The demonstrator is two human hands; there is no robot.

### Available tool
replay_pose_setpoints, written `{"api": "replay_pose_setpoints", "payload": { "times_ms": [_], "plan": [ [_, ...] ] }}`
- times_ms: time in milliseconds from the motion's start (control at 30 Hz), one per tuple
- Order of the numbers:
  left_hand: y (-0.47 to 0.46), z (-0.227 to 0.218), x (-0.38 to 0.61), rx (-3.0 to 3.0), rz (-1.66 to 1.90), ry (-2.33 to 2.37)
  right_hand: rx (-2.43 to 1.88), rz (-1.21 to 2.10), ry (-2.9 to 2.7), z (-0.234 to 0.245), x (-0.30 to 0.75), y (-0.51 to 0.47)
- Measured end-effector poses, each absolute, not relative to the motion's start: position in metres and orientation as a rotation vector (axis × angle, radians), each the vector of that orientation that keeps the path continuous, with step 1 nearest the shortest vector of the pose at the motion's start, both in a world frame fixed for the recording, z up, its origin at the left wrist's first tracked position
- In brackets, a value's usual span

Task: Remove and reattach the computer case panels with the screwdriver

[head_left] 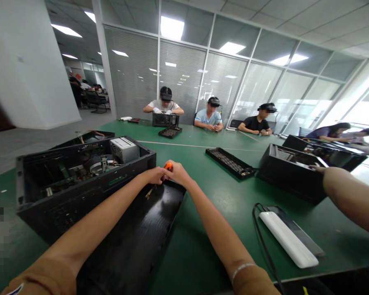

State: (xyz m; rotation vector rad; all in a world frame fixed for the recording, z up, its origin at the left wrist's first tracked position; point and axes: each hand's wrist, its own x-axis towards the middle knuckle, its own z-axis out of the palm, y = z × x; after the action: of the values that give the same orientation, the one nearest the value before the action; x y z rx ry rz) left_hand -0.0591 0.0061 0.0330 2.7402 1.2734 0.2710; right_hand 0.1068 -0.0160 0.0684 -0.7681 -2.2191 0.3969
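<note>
Over the near black panel, your right hand grasps an orange handle; your left hand, beside it, has an unclear grip.

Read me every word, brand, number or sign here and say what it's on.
No text is readable.
Silver power supply in the open black computer case: any markings are too small to read.
Small red sheet in the background: too small to read.
Orange item in the right hand: no lettering visible.
Mark on the left sleeve: cut off, unreadable.
</note>
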Motion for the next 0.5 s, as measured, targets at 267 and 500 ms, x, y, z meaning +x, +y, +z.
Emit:
{"api": "replay_pose_setpoints", "payload": {
  "times_ms": [267,500],
  "plan": [
    [-0.073,0.086,-0.06,2.794,0.535,1.348,-0.781,-0.039,-2.213,0.112,0.131,-0.055],
    [-0.246,0.128,-0.156,2.373,1.197,1.786,-0.91,-0.005,-2.827,0.079,0.174,-0.11]
  ]
}}
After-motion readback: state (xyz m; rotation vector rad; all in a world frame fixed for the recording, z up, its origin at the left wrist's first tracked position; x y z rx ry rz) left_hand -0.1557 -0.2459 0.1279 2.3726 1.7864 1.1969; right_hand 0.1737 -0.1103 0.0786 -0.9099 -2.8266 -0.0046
